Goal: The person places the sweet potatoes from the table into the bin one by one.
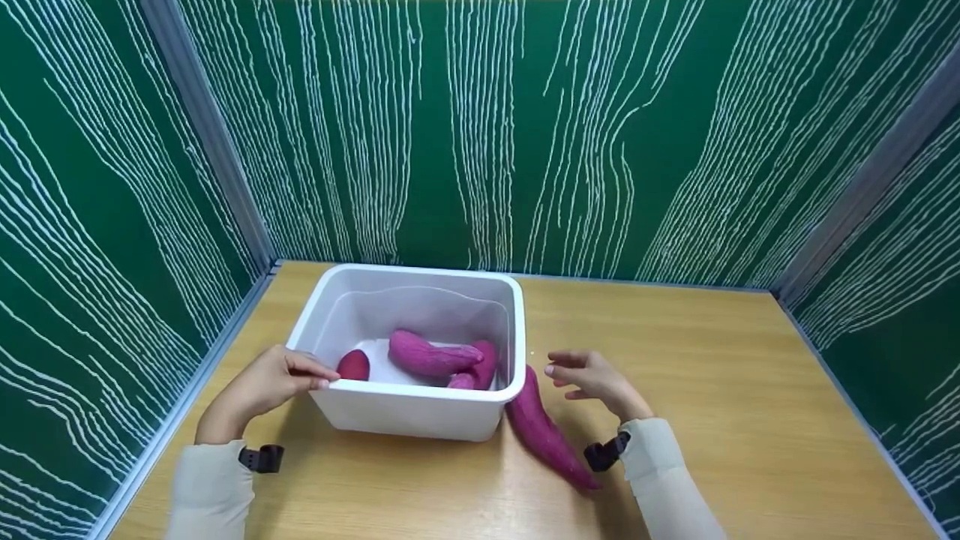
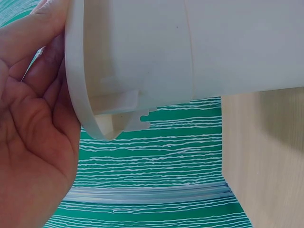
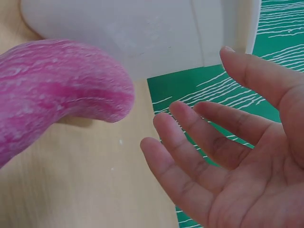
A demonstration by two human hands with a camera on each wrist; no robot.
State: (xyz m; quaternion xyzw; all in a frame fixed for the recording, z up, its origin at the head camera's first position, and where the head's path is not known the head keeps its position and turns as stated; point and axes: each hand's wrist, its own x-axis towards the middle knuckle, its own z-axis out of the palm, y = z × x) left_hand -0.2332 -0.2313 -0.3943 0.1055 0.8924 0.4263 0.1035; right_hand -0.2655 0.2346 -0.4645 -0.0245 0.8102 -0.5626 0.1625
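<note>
My left hand (image 1: 271, 381) pinches the rim of a white plastic bin (image 1: 409, 411) at its near left corner. In the left wrist view the thumb lies along the rim and the fingers go behind it. Inside, pink-purple sweet potatoes (image 1: 424, 355) lie heaped toward the right, and a darker red, rounded piece (image 1: 355, 365) sits at the left, partly hidden by the near wall. Another long, tapering sweet potato (image 1: 546, 433) lies on the table against the bin's right side. Just beyond its thick end is my right hand (image 1: 592, 381), fingers spread and holding nothing.
The bin stands on a light wooden table (image 1: 697, 360). Green walls (image 1: 435, 135) with white wavy lines enclose the back and both sides, joined by grey metal posts (image 1: 217, 142). Each wrist wears a small black camera (image 1: 262, 458).
</note>
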